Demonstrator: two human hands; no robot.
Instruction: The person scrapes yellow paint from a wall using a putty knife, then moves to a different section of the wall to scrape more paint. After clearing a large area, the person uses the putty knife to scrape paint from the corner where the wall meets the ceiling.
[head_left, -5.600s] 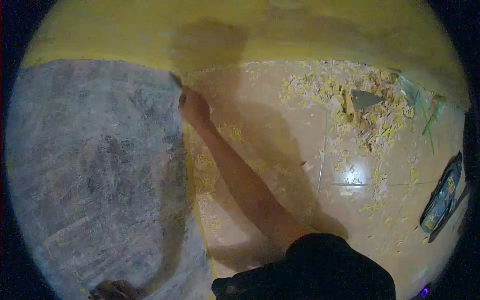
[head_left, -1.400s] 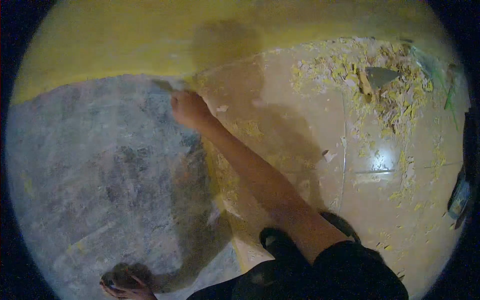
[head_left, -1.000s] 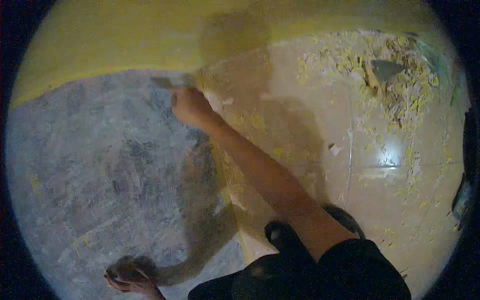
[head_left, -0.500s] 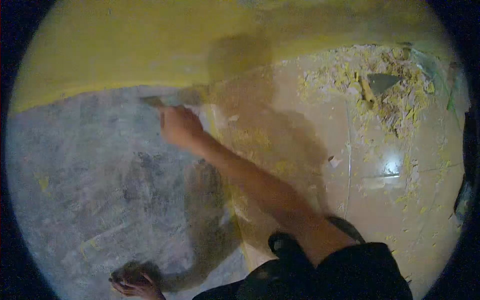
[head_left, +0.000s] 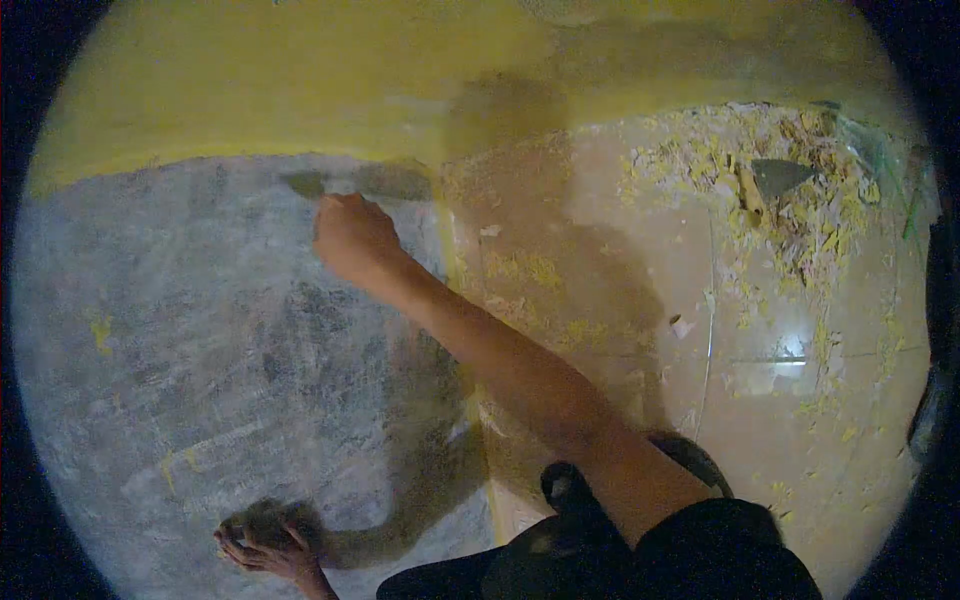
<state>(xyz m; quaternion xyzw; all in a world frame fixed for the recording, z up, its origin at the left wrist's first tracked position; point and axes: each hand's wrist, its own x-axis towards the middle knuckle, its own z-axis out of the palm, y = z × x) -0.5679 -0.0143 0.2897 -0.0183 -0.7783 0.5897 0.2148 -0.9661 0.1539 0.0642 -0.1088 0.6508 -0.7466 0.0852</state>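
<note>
My right hand [head_left: 355, 240] is closed around a scraper [head_left: 303, 184]. The handle is hidden in my fist. Its flat blade lies against the grey stripped wall [head_left: 200, 320], just under the edge of the yellow paint [head_left: 250, 90]. Low on the same wall, my left hand [head_left: 268, 552] is pressed to the surface with fingers spread, a dark shadow around it.
Tan floor tiles [head_left: 600, 370] meet the wall on the right. A heap of yellow paint flakes [head_left: 800, 235] lies on them, with a second scraper [head_left: 782, 178] on top. Crumpled clear plastic [head_left: 870, 150] sits behind the heap. My dark-clothed knee [head_left: 560, 550] is below.
The view has shifted slightly, so the wall edge and flakes sit a little farther right. My right hand stays near the paint edge with the scraper. My left hand remains on the wall.
</note>
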